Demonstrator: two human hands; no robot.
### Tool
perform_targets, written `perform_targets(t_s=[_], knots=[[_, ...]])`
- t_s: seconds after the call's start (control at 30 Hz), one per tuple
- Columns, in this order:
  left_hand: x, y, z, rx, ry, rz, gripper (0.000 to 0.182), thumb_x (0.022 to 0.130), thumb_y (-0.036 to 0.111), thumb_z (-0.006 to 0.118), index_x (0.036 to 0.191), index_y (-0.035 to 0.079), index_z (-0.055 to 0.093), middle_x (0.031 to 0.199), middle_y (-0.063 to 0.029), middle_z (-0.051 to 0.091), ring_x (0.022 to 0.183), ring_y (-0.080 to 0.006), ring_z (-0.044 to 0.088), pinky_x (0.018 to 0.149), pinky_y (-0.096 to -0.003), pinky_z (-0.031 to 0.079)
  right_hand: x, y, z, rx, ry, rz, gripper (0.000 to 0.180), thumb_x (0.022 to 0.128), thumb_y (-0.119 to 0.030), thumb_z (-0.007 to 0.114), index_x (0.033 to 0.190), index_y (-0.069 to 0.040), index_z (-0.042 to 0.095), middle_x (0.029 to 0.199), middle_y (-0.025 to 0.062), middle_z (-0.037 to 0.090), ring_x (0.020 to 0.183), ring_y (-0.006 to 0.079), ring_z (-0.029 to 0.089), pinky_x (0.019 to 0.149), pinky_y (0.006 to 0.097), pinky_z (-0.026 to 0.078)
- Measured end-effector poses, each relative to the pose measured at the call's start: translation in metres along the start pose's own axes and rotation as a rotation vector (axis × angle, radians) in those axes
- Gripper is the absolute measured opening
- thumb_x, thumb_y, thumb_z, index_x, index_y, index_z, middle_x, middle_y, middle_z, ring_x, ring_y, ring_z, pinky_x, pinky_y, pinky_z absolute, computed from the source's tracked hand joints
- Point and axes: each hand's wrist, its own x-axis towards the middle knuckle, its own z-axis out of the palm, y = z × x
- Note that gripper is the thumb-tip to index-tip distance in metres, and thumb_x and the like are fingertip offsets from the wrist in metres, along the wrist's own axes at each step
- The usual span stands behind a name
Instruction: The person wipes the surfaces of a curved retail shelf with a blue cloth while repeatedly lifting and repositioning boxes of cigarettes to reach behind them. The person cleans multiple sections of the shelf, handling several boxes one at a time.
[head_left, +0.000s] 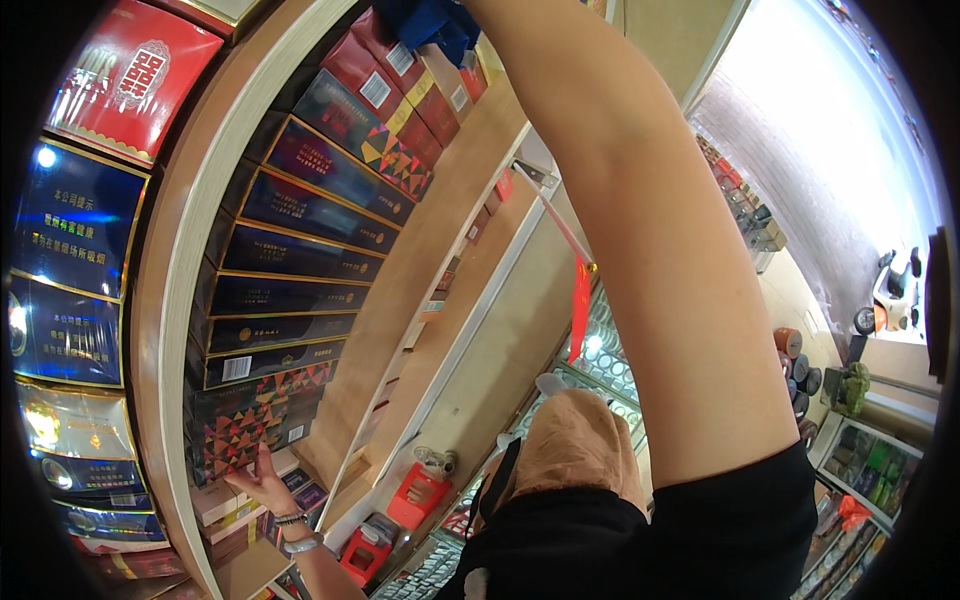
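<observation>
My left hand (262, 482), with bracelets at its wrist, is at the lower left. Its spread fingers touch the lower edge of a dark carton with red and gold triangles (262, 412); whether they grip it is unclear. Above that carton, several dark blue gold-edged cartons (292, 262) lie stacked on a wooden shelf (390, 247). My right arm reaches up across the view, its hand beyond the top edge. Beside that wrist a blue cloth (435, 30) hangs by dark red cartons (375, 75).
A pale shelf edge (187, 202) curves down the left, with red and blue cartons (82, 217) beyond it. A red ribbon (580, 307) hangs near my right arm. Red plastic stools (420, 495) stand below, and glass display cases (870, 465) are at the right.
</observation>
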Motion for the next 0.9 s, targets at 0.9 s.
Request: perform_targets(t_s=[0.9], knots=[[0.004,-0.018,-0.008,-0.007,-0.064,0.059,0.075,0.092,-0.001,0.071,0.151,0.003,0.025,0.148,-0.0156,0.041,0.126,-0.0231,0.050,0.102,-0.0369,0.050,-0.090,-0.230,-0.040,-0.044,-0.111,-0.061,0.064,0.093,-0.059,0.058,0.141,-0.017,0.056,0.138,0.0184,0.059,0.125,0.0364,0.056,0.109,0.0426,0.044]])
